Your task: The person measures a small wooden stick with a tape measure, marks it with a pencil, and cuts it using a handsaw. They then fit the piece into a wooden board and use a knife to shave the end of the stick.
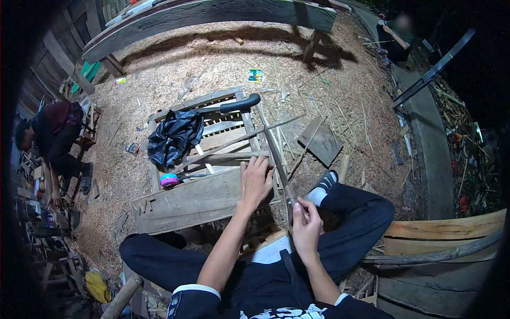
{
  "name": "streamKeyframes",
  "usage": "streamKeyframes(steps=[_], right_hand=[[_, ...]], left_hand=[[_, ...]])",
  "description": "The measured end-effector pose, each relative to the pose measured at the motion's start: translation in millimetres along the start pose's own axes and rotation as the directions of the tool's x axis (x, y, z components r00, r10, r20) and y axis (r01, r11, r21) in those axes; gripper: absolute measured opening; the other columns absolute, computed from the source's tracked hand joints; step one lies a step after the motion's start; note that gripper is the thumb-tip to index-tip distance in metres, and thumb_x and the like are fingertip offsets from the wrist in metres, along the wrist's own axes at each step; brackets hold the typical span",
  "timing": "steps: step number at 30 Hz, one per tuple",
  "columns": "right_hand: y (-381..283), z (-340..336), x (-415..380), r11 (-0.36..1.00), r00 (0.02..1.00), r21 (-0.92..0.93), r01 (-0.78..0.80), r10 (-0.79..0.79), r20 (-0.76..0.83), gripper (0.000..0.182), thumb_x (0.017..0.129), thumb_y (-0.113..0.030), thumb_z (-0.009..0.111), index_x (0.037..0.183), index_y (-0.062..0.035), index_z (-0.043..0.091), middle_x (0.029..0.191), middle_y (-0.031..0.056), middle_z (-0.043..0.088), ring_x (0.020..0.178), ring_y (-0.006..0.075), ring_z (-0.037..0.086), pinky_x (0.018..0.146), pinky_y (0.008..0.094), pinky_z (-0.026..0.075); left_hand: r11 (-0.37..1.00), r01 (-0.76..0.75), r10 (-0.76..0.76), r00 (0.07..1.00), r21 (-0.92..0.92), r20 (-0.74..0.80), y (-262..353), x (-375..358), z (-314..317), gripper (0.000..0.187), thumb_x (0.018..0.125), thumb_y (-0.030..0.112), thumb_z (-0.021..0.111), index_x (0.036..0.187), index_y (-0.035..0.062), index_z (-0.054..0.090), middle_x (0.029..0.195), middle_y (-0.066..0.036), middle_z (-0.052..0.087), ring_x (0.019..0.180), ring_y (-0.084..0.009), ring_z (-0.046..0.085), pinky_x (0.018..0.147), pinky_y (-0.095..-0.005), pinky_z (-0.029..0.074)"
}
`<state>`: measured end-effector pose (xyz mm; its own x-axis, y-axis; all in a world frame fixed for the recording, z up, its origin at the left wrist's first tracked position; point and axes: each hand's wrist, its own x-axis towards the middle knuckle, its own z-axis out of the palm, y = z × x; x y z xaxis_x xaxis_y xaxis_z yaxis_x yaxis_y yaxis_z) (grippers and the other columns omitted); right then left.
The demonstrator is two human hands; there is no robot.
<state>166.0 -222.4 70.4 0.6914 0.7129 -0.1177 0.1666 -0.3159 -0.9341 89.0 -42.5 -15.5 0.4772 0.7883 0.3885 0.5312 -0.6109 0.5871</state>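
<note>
My right hand point(307, 226) is closed, thumb and fingers pinching the near end of a long, narrow grey-brown strip point(276, 159) that points away from me. My left hand point(257, 181) lies with bent fingers over the wide wooden board point(186, 202) at the near side of a low slatted wooden table point(199, 103), just left of the strip. A thin stick point(234, 142) crosses the table beyond my left fingers. Also on the table are a black plastic bag point(175, 138), a black curved handle point(240, 103) and a pink-and-blue round object point(169, 181).
A person point(56, 133) bends over at the left; another person point(396, 40) sits at the far right. A long wooden beam point(212, 21) spans the back. Shavings and thin sticks cover the ground, with a square board point(320, 142) right of the table. Planks point(446, 228) lie at my right.
</note>
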Motion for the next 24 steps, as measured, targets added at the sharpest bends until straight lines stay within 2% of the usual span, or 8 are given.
streamKeyframes(steps=[9, 11, 15, 17, 19, 20, 21, 24], right_hand=[[7, -12, -18, 1.0, 1.0, 0.008, -0.008, 0.008, 0.015, 0.026, 0.108, -0.015, 0.063, 0.123, 0.0054, 0.067, 0.102, 0.0111, 0.074, 0.096, 0.0138, 0.07, 0.08, 0.0311, 0.058], [12, -10, -15, 0.998, 0.998, -0.001, 0.067, -0.067, 0.004, 0.025, 0.107, -0.015, 0.064, 0.12, 0.0057, 0.068, 0.099, 0.0062, 0.073, 0.086, 0.006, 0.062, 0.073, 0.0247, 0.053], [3, -26, -24, 0.998, 0.998, 0.004, 0.056, -0.056, -0.016, 0.024, 0.107, -0.013, 0.064, 0.12, 0.0064, 0.069, 0.096, 0.0053, 0.072, 0.084, 0.005, 0.061, 0.071, 0.0247, 0.052], [-5, -21, -13, 0.999, 0.999, 0.021, -0.042, 0.041, 0.033, 0.024, 0.107, -0.013, 0.065, 0.12, 0.0068, 0.068, 0.097, 0.0057, 0.072, 0.085, 0.0056, 0.061, 0.072, 0.0254, 0.053], [6, -13, -6, 0.992, 0.996, -0.094, 0.085, -0.084, 0.02, 0.024, 0.106, -0.013, 0.065, 0.12, 0.007, 0.068, 0.097, 0.0053, 0.072, 0.086, 0.0062, 0.061, 0.073, 0.026, 0.053], [3, -15, -17, 0.997, 0.997, -0.026, 0.073, -0.073, 0.022, 0.024, 0.106, -0.012, 0.065, 0.12, 0.0073, 0.068, 0.098, 0.0057, 0.072, 0.085, 0.0069, 0.061, 0.074, 0.0268, 0.053], [6, -21, -28, 0.994, 0.996, -0.063, 0.086, -0.085, 0.009, 0.026, 0.106, -0.016, 0.065, 0.122, 0.0045, 0.067, 0.101, 0.0136, 0.074, 0.088, 0.0131, 0.067, 0.076, 0.0322, 0.056], [6, -31, -34, 0.999, 0.999, -0.014, -0.048, 0.048, 0.007, 0.026, 0.106, -0.016, 0.066, 0.122, 0.0041, 0.068, 0.101, 0.012, 0.074, 0.091, 0.0128, 0.068, 0.078, 0.0318, 0.057]], left_hand=[[0.999, 0.041, -0.041, 0.999, -0.014, 0.019, 0, 1, -1, 0.016, 0.09, 0.021, 0.074, 0.096, 0.0069, 0.067, 0.104, -0.008, 0.064, 0.102, -0.0286, 0.058, 0.089, -0.0433, 0.037], [0.999, 0.026, -0.026, 0.999, -0.022, -0.031, 1, 1, -1, 0.014, 0.09, 0.02, 0.074, 0.092, 0.0085, 0.067, 0.099, -0.007, 0.063, 0.1, -0.0276, 0.058, 0.086, -0.0439, 0.036], [0.999, -0.028, 0.029, 0.999, 0.022, -0.028, 0, -2, 1, 0.015, 0.09, 0.02, 0.074, 0.093, 0.0075, 0.067, 0.099, -0.008, 0.063, 0.1, -0.0281, 0.058, 0.086, -0.0439, 0.036], [1.0, 0.01, -0.01, 1.0, -0.005, -0.001, 2, -2, 1, 0.016, 0.09, 0.02, 0.074, 0.094, 0.0071, 0.066, 0.101, -0.008, 0.063, 0.1, -0.0289, 0.057, 0.086, -0.0443, 0.035], [1.0, -0.001, 0.001, 1.0, 0.012, 0.002, 3, -2, 0, 0.016, 0.09, 0.02, 0.074, 0.094, 0.0072, 0.066, 0.102, -0.008, 0.063, 0.1, -0.0294, 0.057, 0.086, -0.0444, 0.036], [1.0, 0.014, -0.014, 1.0, 0.019, -0.008, 3, -1, -1, 0.015, 0.09, 0.02, 0.074, 0.094, 0.0073, 0.066, 0.102, -0.008, 0.063, 0.1, -0.0294, 0.057, 0.086, -0.0448, 0.036], [0.999, 0.036, -0.036, 0.999, 0.021, -0.017, 3, -1, 1, 0.015, 0.09, 0.02, 0.074, 0.094, 0.0073, 0.066, 0.102, -0.008, 0.063, 0.1, -0.0295, 0.057, 0.086, -0.0451, 0.036], [0.999, -0.014, 0.016, 0.999, 0.046, -0.036, -1, -3, 5, 0.016, 0.09, 0.02, 0.073, 0.096, 0.0073, 0.065, 0.101, -0.009, 0.062, 0.1, -0.0286, 0.057, 0.087, -0.0447, 0.037]])
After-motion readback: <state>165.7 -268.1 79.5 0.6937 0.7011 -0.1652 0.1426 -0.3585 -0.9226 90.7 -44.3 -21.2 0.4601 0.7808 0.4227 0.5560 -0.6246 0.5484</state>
